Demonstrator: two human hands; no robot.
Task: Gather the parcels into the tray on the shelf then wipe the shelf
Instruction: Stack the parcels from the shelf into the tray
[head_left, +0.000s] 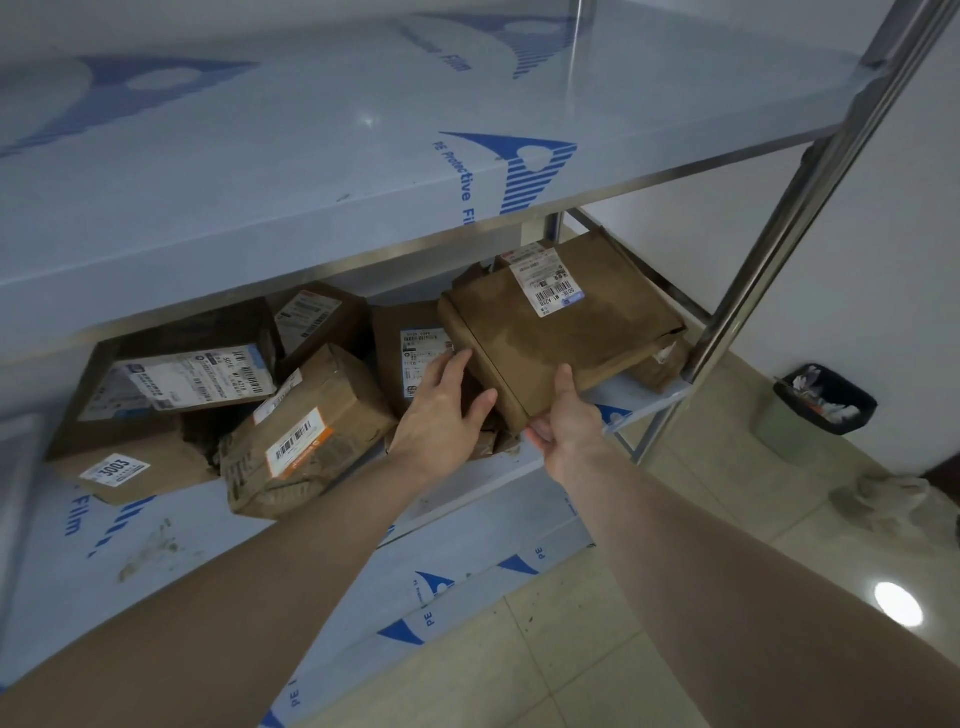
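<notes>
Parcel: flat brown paper-wrapped parcel (561, 332), long axis running up-right from the right hand (566, 421).
Grip: right hand pinches its near corner; left hand (441, 410) wide, flat against its left edge.

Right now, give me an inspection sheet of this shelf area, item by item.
Surface: middle shelf covered in blue-printed protective film; a dirty smear near its front left.
Job's things: brown parcels piled along the shelf; a large flat parcel lifted at the right end; a labelled parcel tilted at the front; no tray seen.
Clutter: nothing seen beyond the parcels.
Grippers: right hand grips the flat parcel's near corner; left hand rests against its left edge, fingers straight.
Cables: nothing seen.
Surroundings: upper shelf bare, tiled floor, a bin with rubbish by the wall, a crumpled cloth on the floor.
</notes>
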